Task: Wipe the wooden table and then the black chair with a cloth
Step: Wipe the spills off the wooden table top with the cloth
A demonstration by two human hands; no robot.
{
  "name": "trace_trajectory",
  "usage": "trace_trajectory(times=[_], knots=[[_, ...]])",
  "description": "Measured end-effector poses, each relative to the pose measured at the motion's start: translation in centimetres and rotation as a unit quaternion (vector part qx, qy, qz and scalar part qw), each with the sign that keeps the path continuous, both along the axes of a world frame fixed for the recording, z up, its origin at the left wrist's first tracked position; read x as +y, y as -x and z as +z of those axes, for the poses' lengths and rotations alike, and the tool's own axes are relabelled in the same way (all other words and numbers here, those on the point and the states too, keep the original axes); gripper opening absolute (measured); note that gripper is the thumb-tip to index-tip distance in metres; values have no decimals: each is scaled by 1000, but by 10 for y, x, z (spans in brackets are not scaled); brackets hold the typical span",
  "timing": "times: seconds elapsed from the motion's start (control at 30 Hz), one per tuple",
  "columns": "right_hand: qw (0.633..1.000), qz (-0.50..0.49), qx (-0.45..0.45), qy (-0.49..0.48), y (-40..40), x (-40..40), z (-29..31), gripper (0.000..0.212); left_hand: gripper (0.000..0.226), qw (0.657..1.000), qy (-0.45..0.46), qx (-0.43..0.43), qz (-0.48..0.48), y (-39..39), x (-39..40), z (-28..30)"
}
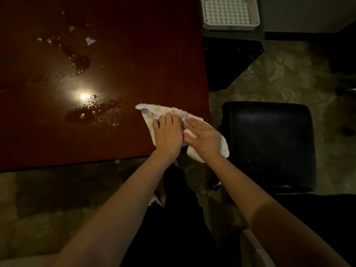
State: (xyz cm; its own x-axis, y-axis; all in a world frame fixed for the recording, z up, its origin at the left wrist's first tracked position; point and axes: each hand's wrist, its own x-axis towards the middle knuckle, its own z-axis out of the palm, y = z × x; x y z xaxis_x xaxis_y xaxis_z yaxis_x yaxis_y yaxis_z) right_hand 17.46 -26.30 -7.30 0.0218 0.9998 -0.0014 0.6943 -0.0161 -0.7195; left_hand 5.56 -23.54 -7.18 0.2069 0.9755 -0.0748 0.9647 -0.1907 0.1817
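Note:
A white cloth (pixel 150 114) with a purple mark lies on the near right corner of the dark red wooden table (pixel 134 54), its right end hanging over the table edge. My left hand (pixel 167 133) rests on top of the cloth with its fingers curled into the fabric. My right hand (pixel 202 135) lies flat on the cloth beside it, fingers straight and pointing left. The black chair (pixel 269 143) stands just right of the table corner. Puddles and drops of water (pixel 90 112) shine on the table left of the cloth.
A scrap of white paper (pixel 90 40) lies among more drops (pixel 81 62) farther back on the table. A white perforated basket (pixel 229 12) sits on a dark stand behind the chair. Patterned carpet (pixel 279 74) covers the floor. My dark-trousered legs (pixel 173 218) are below the table edge.

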Motion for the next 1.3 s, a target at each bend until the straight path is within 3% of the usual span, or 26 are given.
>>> trace_trajectory(times=[0.17, 0.27, 0.43, 0.77, 1.0, 1.23, 1.3], knots=[[1000, 8, -19, 1, -6, 67, 1, 33, 30, 1000, -13, 10, 19, -4, 60, 2], [1000, 14, -13, 10, -9, 102, 3, 33, 35, 999, 42, 12, 16, -7, 94, 6], [999, 24, -20, 31, -10, 130, 7, 36, 47, 998, 55, 25, -6, -5, 125, 15], [997, -21, -52, 43, 31, 34, 1, 38, 30, 998, 61, -10, -7, 17, 43, 17], [996, -83, -4, 36, 83, -27, 7, 37, 25, 997, 70, -26, 8, 56, -16, 18], [995, -29, 13, 96, 105, -2, 11, 37, 30, 991, 102, -33, 74, 88, -9, 18], [994, 18, 10, 111, 104, 20, 15, 34, 41, 989, 114, -20, 89, 91, 5, 18]])
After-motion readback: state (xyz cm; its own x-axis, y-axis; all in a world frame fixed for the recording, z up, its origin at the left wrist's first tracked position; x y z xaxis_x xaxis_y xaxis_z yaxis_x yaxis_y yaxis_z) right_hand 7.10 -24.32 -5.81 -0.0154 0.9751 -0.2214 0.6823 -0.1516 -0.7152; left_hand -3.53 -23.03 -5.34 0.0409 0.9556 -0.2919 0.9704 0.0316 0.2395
